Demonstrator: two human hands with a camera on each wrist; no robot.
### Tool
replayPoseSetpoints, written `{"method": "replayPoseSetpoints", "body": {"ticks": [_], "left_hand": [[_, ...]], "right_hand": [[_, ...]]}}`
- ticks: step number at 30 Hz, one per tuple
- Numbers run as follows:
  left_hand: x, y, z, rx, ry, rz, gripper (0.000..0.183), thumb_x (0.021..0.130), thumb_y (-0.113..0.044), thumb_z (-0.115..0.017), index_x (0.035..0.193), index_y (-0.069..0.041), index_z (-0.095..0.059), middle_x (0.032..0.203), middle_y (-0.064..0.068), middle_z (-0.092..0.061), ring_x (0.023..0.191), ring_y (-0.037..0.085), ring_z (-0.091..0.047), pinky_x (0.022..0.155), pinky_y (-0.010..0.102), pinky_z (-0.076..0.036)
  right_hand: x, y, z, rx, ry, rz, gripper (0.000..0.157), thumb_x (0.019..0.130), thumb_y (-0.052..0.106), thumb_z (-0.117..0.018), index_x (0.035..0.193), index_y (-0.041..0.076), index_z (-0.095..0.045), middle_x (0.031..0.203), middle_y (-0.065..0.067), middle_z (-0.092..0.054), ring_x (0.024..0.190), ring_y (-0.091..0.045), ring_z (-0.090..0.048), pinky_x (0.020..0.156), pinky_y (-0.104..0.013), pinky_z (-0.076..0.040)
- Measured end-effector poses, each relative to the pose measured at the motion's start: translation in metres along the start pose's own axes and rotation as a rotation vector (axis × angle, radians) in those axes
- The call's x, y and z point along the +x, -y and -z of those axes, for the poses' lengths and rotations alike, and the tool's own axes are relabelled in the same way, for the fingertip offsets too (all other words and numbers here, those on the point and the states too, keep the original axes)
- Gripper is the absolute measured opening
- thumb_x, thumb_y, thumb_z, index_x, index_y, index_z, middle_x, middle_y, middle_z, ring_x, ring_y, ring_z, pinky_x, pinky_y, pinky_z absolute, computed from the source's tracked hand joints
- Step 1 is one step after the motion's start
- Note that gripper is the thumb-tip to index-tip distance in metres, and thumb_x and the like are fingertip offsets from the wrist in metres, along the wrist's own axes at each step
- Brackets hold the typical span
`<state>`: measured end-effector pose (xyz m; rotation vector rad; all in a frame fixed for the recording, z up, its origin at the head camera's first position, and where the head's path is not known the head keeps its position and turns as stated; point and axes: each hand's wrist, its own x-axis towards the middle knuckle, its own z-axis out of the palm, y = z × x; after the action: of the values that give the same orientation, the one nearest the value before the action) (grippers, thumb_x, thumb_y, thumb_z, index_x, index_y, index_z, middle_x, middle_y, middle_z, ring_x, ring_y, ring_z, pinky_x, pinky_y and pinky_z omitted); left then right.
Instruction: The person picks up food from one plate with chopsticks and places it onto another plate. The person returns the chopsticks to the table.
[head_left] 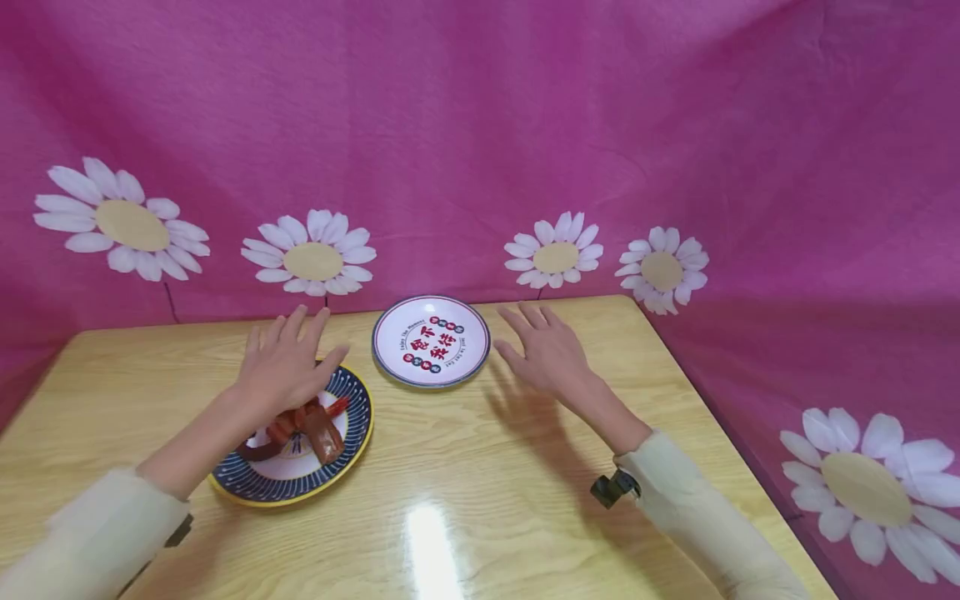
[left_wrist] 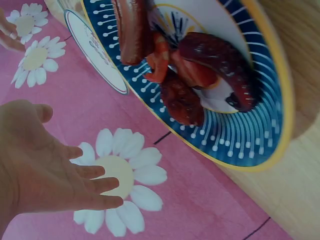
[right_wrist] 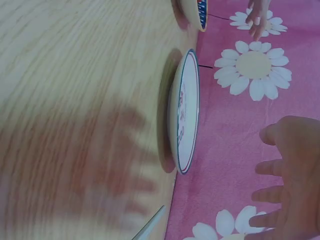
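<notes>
My left hand (head_left: 283, 367) hovers above a blue-patterned plate (head_left: 363, 417) with a yellow rim, its fingers spread and holding nothing. On that plate lie several reddish-brown food pieces (head_left: 324, 433), partly hidden by the hand in the head view. In the left wrist view they include a dark, curved, sausage-like piece (left_wrist: 220, 62), a brown slab (left_wrist: 131, 32) and a small orange, shrimp-like piece (left_wrist: 159, 59). A white plate (head_left: 390, 333) with red lettering and a dark rim stands at the back middle. Just right of it, my right hand (head_left: 551, 354) is held over the table, fingers extended, nothing in it.
Both plates stand on a light wooden table (head_left: 465, 450). A pink cloth (head_left: 450, 150) printed with white daisies hangs behind the table and along its right side. The right cuff carries a small dark device (head_left: 615, 488).
</notes>
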<state>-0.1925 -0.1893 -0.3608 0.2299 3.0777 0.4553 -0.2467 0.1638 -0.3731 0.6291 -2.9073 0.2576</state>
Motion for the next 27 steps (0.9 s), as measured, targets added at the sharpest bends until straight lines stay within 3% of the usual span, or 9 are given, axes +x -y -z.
{"method": "replayPoseSetpoints", "body": {"ticks": [7,13,21,27], "left_hand": [[-0.011,0.018,-0.003,-0.017,-0.020,-0.008,0.070,0.105,-0.042,-0.041,0.154,0.004,-0.022,0.154,0.037,-0.016,0.139,0.057,-0.015,0.108,0.070,-0.011],[-0.018,0.033,-0.008,-0.001,-0.017,0.020,0.070,0.106,-0.042,-0.040,0.147,0.012,-0.026,0.147,0.041,-0.024,0.135,0.059,-0.022,0.108,0.068,-0.017],[-0.026,0.047,-0.012,-0.029,-0.002,0.079,0.072,0.105,-0.042,-0.042,0.142,0.018,-0.028,0.135,0.047,-0.031,0.121,0.061,-0.036,0.095,0.070,-0.036],[-0.032,0.057,-0.018,-0.024,-0.007,0.087,0.072,0.104,-0.040,-0.046,0.133,0.024,-0.032,0.123,0.045,-0.037,0.107,0.055,-0.044,0.086,0.067,-0.043]], "right_hand": [[-0.006,-0.006,-0.006,0.093,0.068,-0.068,0.057,0.100,0.039,-0.055,0.148,0.008,-0.047,0.148,-0.022,-0.044,0.132,-0.042,-0.045,0.096,-0.060,-0.044],[-0.009,-0.013,-0.012,0.085,0.107,-0.098,0.055,0.098,0.031,-0.061,0.141,-0.001,-0.051,0.140,-0.025,-0.052,0.122,-0.044,-0.055,0.094,-0.056,-0.047],[-0.011,-0.021,-0.014,0.044,0.170,-0.105,0.035,0.095,0.022,-0.064,0.117,-0.005,-0.065,0.106,-0.020,-0.068,0.095,-0.036,-0.066,0.079,-0.051,-0.053],[-0.017,-0.030,-0.019,0.027,0.152,-0.080,0.014,0.092,0.015,-0.063,0.089,0.001,-0.064,0.086,-0.014,-0.063,0.078,-0.030,-0.062,0.068,-0.049,-0.051]]}}
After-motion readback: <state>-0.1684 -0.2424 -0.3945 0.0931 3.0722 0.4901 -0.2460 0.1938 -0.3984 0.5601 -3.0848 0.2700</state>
